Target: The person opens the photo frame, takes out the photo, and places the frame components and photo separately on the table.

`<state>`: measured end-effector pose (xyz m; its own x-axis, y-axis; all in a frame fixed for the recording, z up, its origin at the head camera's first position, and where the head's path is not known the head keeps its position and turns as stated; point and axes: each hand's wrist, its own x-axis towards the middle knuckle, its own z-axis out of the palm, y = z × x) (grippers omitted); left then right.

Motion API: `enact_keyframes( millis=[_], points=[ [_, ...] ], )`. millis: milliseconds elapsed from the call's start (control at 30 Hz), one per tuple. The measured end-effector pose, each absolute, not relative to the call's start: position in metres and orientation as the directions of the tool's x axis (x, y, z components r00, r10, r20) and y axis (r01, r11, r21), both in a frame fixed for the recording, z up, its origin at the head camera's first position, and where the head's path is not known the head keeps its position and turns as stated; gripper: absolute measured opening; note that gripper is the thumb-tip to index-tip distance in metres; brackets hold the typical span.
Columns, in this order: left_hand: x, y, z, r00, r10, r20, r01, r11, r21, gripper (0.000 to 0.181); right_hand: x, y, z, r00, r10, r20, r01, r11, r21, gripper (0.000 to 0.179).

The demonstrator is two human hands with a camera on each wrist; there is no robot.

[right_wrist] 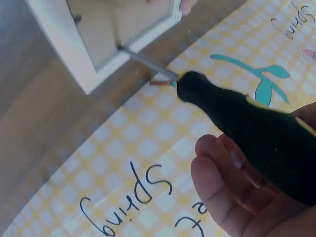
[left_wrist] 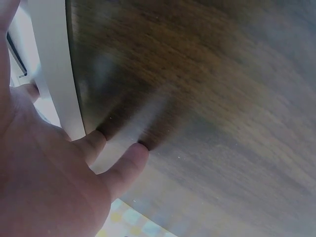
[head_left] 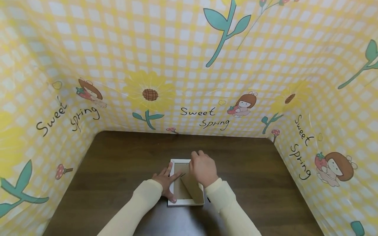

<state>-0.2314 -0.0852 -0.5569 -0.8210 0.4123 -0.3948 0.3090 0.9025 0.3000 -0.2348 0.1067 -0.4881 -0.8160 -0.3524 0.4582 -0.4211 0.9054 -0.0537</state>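
A white picture frame (head_left: 192, 203) lies face down on the dark wooden table, its beige backing board (head_left: 178, 190) showing. A brown flap (head_left: 193, 190) slants across the board's right part. My left hand (head_left: 164, 180) is spread over the frame's left side, thumb near the bottom corner, a finger reaching onto the board. Its fingers (left_wrist: 126, 168) extend past the frame's edge in the left wrist view. My right hand (head_left: 204, 168), above the frame's upper right, grips a screwdriver (right_wrist: 237, 118) with a black and yellow handle. The metal tip meets the board's inner edge by the rim.
The wooden table (head_left: 133, 150) extends around the frame. Yellow checked cloth (head_left: 189, 82) with printed flowers and lettering rises like walls behind and at both sides. A small dark thing (head_left: 208, 199) shows by the frame's right edge.
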Motion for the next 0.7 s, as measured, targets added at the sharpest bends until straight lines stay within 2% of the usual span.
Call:
enact_keyframes(
  millis=[267,400,567,700],
  points=[
    [-0.231,-0.086,-0.555,-0.817,0.412,-0.403,0.3,0.901,0.314,0.116,-0.251,0.107,-0.473,-0.864,-0.365,0.348,-0.414,0.907,-0.077,0.009],
    [-0.232,-0.085,-0.555,-0.815,0.409,-0.41,0.293,0.902,0.317,0.115,-0.257,0.108,-0.467,-0.861,-0.398,0.315,-0.44,0.895,-0.073,0.002],
    [-0.234,-0.084,-0.557,-0.814,0.406,-0.415,0.299,0.906,0.3,0.113,-0.267,0.109,-0.463,-0.845,-0.446,0.295,-0.478,0.877,-0.044,0.013],
    [-0.233,-0.086,-0.554,-0.809,0.412,-0.419,0.295,0.902,0.316,0.113,-0.273,0.107,-0.46,-0.831,-0.48,0.282,-0.511,0.859,-0.044,0.013]
  ],
)
